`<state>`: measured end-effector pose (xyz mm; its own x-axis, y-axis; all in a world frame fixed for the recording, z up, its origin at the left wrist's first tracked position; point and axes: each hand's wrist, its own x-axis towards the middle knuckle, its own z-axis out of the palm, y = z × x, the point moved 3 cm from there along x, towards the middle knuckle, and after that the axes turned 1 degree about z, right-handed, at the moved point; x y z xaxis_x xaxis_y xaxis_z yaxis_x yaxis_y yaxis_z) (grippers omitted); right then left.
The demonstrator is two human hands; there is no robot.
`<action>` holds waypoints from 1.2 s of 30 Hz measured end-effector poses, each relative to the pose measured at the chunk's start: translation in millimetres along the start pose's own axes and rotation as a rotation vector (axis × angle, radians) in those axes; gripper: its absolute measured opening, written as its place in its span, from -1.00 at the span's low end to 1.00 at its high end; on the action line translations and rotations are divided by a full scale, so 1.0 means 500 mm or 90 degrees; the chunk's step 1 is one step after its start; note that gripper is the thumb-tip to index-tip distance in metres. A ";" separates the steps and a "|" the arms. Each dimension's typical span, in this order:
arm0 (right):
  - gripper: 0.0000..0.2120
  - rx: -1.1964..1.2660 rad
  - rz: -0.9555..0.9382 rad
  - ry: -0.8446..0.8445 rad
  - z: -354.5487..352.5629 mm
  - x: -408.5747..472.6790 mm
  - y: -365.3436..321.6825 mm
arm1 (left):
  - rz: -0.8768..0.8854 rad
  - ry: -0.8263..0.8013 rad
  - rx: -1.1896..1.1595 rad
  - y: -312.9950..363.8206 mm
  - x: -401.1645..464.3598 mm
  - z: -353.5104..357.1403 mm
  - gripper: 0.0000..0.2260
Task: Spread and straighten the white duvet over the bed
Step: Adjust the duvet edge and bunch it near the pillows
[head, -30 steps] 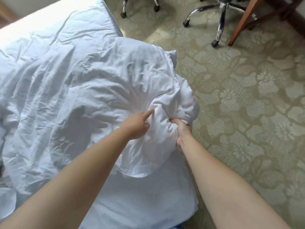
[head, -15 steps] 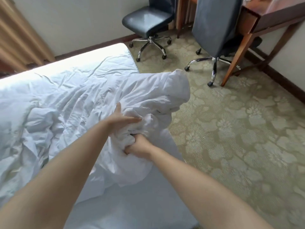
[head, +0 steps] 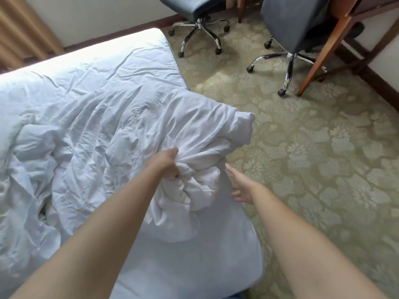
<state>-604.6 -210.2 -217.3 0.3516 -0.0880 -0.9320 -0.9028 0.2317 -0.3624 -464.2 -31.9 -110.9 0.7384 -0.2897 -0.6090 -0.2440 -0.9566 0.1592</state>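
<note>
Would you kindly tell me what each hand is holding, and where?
The left hand grips the white duvet at a bunched fold near its corner; the right hand holds nothing.

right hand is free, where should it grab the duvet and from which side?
Probably the loose corner flap of the duvet, jutting past the bed edge toward the carpet. It is the one free, unbunched end; the wad beside it is gripped by the left hand. The right hand, open and beside the wad, could come from the carpet side, pinching the flap's edge.
</note>
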 end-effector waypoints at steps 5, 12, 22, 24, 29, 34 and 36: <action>0.12 0.222 -0.045 -0.096 0.078 0.086 -0.058 | 0.044 -0.063 -0.081 0.009 0.013 0.012 -0.46; -0.41 0.190 -0.157 -0.080 0.131 0.019 -0.177 | 0.052 -0.208 -0.113 -0.021 0.036 0.023 -0.65; -0.63 0.067 -0.407 0.127 0.280 -0.162 -0.273 | 0.062 -0.140 -0.388 -0.155 -0.133 -0.037 -0.53; -0.55 0.058 -0.454 0.097 0.349 -0.215 -0.283 | 0.081 -0.116 -0.431 -0.225 -0.184 -0.058 -0.45; -0.24 -0.063 -0.504 0.148 0.555 -0.327 -0.278 | 0.111 -0.030 -0.497 -0.412 -0.337 -0.106 -0.54; -0.32 -0.177 -0.573 0.193 0.787 -0.450 -0.237 | 0.123 0.009 -0.526 -0.618 -0.472 -0.126 -0.53; -0.34 -0.231 -0.587 0.226 0.862 -0.472 -0.225 | 0.130 0.008 -0.538 -0.692 -0.505 -0.127 -0.58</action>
<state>-479.4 202.0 44.4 0.9004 -0.3753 -0.2199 -0.3627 -0.3688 -0.8558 -526.5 370.0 37.0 0.7393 -0.4531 -0.4981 0.1728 -0.5873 0.7907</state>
